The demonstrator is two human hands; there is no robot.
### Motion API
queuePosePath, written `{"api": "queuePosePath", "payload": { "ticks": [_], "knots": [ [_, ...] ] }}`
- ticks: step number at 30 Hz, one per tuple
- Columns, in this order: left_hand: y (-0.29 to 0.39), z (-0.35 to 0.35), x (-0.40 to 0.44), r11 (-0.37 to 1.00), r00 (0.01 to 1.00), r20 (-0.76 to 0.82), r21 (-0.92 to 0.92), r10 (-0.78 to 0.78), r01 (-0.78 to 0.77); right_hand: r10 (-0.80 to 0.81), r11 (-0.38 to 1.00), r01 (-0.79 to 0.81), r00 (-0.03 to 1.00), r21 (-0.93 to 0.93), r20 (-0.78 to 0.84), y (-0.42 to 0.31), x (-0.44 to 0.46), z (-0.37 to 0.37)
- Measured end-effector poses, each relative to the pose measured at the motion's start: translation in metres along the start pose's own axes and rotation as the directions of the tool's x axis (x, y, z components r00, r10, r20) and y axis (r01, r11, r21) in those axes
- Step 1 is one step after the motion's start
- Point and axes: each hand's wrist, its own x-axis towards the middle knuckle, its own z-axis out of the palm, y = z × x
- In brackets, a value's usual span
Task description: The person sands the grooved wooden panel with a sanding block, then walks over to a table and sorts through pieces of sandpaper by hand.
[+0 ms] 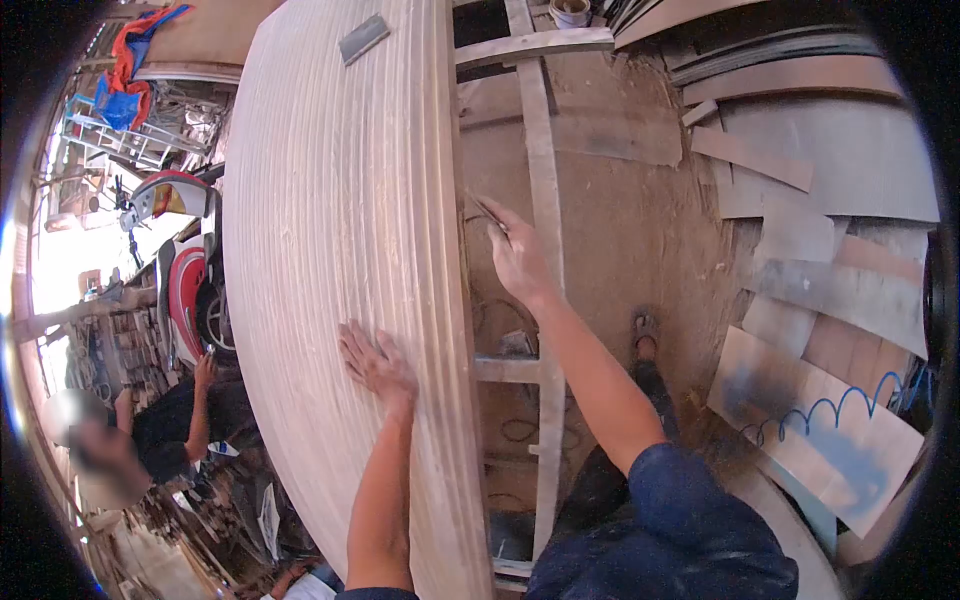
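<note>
A long, pale wooden panel (330, 200) with fine ridges or grooves running along its length lies in front of me. My left hand (378, 365) rests on its surface, fingers spread. Just off the panel's right edge, my right hand (518, 258) is closed on a thin, flat piece (487, 210) seen nearly edge-on. What that piece is made of I cannot make out. Near the far end of the panel lies a small grey rectangular block (363, 40), apart from both hands.
A wooden frame (540, 170) stands under and right of the panel. Wood sheets (820, 160) and a coiled blue hose (835, 405) lie right. At left are a red motorcycle (187, 300), stacked wood offcuts (120, 345) and another person (170, 430). A pot (570, 12) stands at the back.
</note>
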Motion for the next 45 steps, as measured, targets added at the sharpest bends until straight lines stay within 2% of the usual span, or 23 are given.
{"api": "queuePosePath", "payload": {
  "ticks": [4,6,9,13,16,18,19,21,22,24,25,27,31,33,34,36,37,39,40,41,42,43,45],
  "knots": [
    [-0.002,0.002,0.001,1.0,1.0,-0.004,0.015,0.011,-0.011,-0.064,0.994,0.066,0.997,-0.09,0.035,0.005,0.005,0.005],
    [0.002,0.001,0.001,0.999,0.998,0.044,0.019,-0.039,0.038,0.032,0.993,-0.02,0.995,-0.12,0.099,0.001,-0.012,0.0],
    [-0.006,0.008,0.001,0.999,0.999,0.03,0.042,-0.013,0.012,0.038,0.998,-0.032,0.99,-0.045,0.139,0.003,-0.036,-0.003],
    [-0.013,0.013,0.002,0.998,1.0,0.02,0.051,0.019,-0.02,0.096,0.994,-0.086,0.978,-0.062,0.186,0.011,-0.069,-0.009],
    [-0.012,0.011,0.001,0.999,0.999,0.015,0.031,0.034,-0.035,0.019,0.991,0.015,0.969,-0.132,0.247,0.006,-0.089,-0.021],
    [-0.007,0.009,0.002,1.0,0.999,0.035,0.01,-0.001,0.0,0.148,0.988,-0.123,0.925,-0.092,0.351,-0.002,-0.091,-0.029],
    [-0.005,0.008,0.003,1.0,0.999,0.031,0.006,0.008,-0.008,0.141,0.989,-0.117,0.928,-0.09,0.345,-0.002,-0.086,-0.028],
    [-0.005,0.004,0.001,1.0,1.0,0.031,-0.003,0.002,-0.002,-0.041,0.995,0.046,0.998,-0.094,0.053,-0.003,-0.071,-0.019],
    [-0.005,0.004,0.001,1.0,1.0,0.029,-0.005,0.0,0.0,-0.044,0.994,0.049,0.997,-0.094,0.056,-0.008,-0.059,-0.013],
    [-0.007,0.006,0.001,1.0,1.0,0.025,-0.01,0.01,-0.01,-0.162,0.92,0.137,0.986,-0.368,-0.039,-0.016,-0.037,0.001],
    [-0.008,0.007,0.001,1.0,1.0,0.024,-0.014,0.012,-0.012,-0.166,0.918,0.14,0.985,-0.37,-0.04,-0.009,-0.03,0.008],
    [-0.007,0.007,0.002,1.0,1.0,0.005,-0.002,0.015,-0.015,-0.233,0.768,0.167,0.972,-0.619,-0.026,0.001,-0.018,0.023],
    [-0.01,0.01,0.001,0.998,1.0,-0.007,0.067,0.001,0.0,-0.327,0.716,0.275,0.944,-0.642,0.041,-0.002,-0.019,0.033],
    [-0.015,0.014,0.001,0.997,0.997,-0.05,0.058,0.056,-0.053,-0.344,0.74,0.4,0.916,-0.542,0.207,-0.011,-0.03,0.024],
    [-0.015,0.013,0.0,0.997,0.997,-0.05,0.057,0.053,-0.05,-0.344,0.739,0.401,0.915,-0.541,0.21,-0.014,-0.037,0.017],
    [-0.012,0.012,0.002,0.997,0.998,-0.04,0.07,0.039,-0.036,-0.427,0.699,0.61,0.774,-0.373,0.467,-0.023,-0.054,0.002],
    [-0.01,0.011,0.003,0.997,0.998,-0.045,0.067,0.038,-0.035,-0.431,0.695,0.615,0.771,-0.372,0.469,-0.019,-0.06,-0.002],
    [-0.008,0.008,0.001,1.0,0.999,-0.028,0.019,0.019,-0.018,-0.23,0.948,0.237,0.972,-0.211,0.055,-0.008,-0.07,-0.003],
    [-0.01,0.01,0.001,1.0,0.999,-0.032,0.022,0.011,-0.01,0.128,0.989,-0.113,0.979,0.099,-0.158,-0.038,-0.068,-0.003],
    [-0.011,0.012,0.001,1.0,0.999,-0.045,0.014,0.016,-0.015,0.13,0.988,-0.116,0.98,0.102,-0.151,-0.036,-0.068,-0.004],
    [-0.012,0.012,0.001,1.0,0.998,-0.057,0.006,0.024,-0.024,0.376,0.796,-0.303,0.926,0.523,-0.036,-0.031,-0.068,-0.007],
    [-0.011,0.01,0.001,1.0,0.998,-0.059,0.008,0.025,-0.024,0.528,0.408,-0.425,0.832,0.808,0.171,-0.024,-0.068,-0.008],
    [-0.009,0.009,0.0,0.999,0.998,-0.056,0.001,0.034,-0.034,0.531,0.343,-0.431,0.822,0.835,0.206,-0.005,-0.07,0.003]
  ]
}}
